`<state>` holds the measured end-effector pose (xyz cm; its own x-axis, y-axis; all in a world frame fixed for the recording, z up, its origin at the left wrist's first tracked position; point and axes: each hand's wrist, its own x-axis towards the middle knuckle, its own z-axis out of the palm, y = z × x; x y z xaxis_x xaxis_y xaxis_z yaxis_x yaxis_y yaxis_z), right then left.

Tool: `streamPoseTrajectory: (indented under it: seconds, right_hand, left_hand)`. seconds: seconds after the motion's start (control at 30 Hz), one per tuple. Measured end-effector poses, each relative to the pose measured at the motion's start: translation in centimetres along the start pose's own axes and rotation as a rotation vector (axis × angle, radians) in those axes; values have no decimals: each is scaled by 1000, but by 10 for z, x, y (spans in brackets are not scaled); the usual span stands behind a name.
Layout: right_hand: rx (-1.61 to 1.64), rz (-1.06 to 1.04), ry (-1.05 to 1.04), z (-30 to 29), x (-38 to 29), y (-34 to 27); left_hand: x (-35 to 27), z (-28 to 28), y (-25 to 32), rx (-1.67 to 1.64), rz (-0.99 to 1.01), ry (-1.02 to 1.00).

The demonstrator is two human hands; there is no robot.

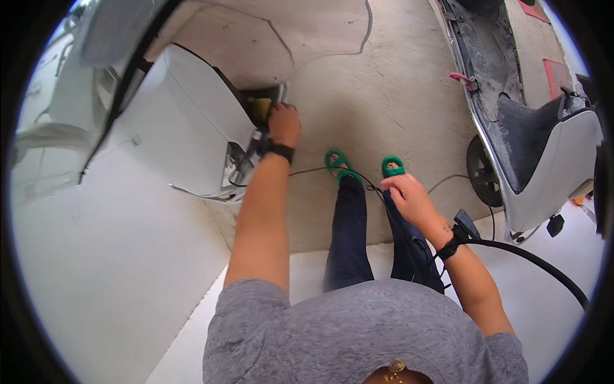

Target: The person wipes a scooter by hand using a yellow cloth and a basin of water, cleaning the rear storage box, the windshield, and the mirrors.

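My left hand [285,124] reaches to the dark recess at the end of a white vehicle body [192,96], its fingers curled and partly hidden at the edge. A yellow piece [261,109], which I cannot name surely, lies just beside those fingers; whether they grip it or anything else, I cannot tell. Over my leg hangs my right hand [406,196], fingers loosely bent, apparently with nothing in it. Each wrist wears a black strap, and the right one carries a small dark device [466,224]. A thin black cable [309,170] runs across between the arms.
At the right stands a scooter [542,158] with white and dark panels and a black wheel [483,170]. A thick black cable [532,258] curves away from my right wrist. My feet in green sandals [393,166] stand on the concrete floor [345,115]. A white wall [134,249] is at the left.
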<state>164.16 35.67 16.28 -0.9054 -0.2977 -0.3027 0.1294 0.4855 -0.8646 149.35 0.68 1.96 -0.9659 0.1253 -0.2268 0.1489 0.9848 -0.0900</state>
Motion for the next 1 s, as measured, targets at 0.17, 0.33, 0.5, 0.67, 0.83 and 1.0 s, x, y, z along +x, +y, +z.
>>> streamPoseTrajectory:
  seconds: [0.17, 0.33, 0.5, 0.67, 0.83, 1.0]
  right_hand:
    - [177, 253, -30, -24, -7, -12]
    - [699, 415, -11, -37, 20, -43]
    - [1182, 462, -112, -69, 47, -102]
    - [1369, 343, -170, -106, 63, -161]
    - [1367, 12, -67, -140, 113, -245]
    - [1264, -341, -138, -204, 171, -344]
  left_hand:
    - [-14, -74, 40, -259, 67, -338]
    - [-55, -171, 102, -871, -7, -129]
    - [-105, -290, 179, -1570, -86, -318]
    - [-115, -357, 161, -1959, -201, -308]
    - [-129, -445, 129, -1368, -169, 346]
    - [-129, -500, 73, -811, -314, 943]
